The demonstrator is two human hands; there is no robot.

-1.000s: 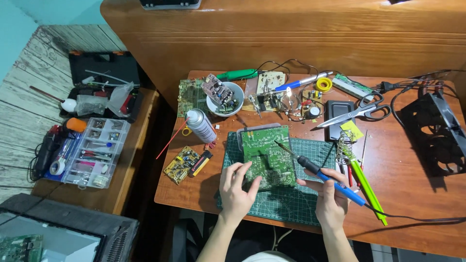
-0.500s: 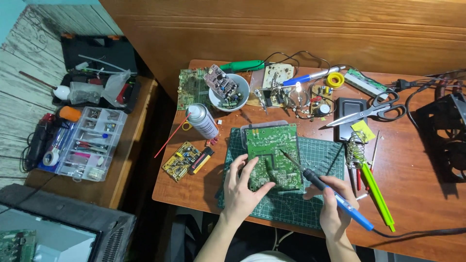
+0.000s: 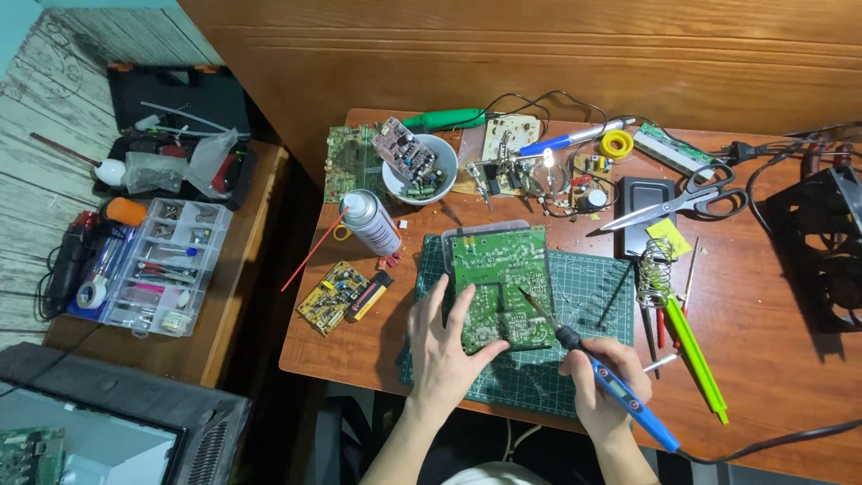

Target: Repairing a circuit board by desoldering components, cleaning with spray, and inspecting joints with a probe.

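A green circuit board (image 3: 501, 280) lies on a green cutting mat (image 3: 588, 296) at the table's near side. My left hand (image 3: 442, 348) rests on the board's near left corner, fingers spread, pinning it down. My right hand (image 3: 600, 388) grips a blue and black soldering iron (image 3: 603, 372). Its thin tip touches the board near the middle right. The iron's cord trails off to the right along the table edge.
Around the mat lie a spray can (image 3: 371, 222), a small yellow board (image 3: 332, 297), a white bowl of parts (image 3: 417, 168), scissors (image 3: 682, 204), a solder coil (image 3: 655, 275) and a green tool (image 3: 694, 357). A black fan (image 3: 822, 251) sits right. A parts organiser (image 3: 162, 266) stands on the left side table.
The view has shifted slightly. My left hand stays on the board, and the iron's tip has stayed on the board's right part with little movement.
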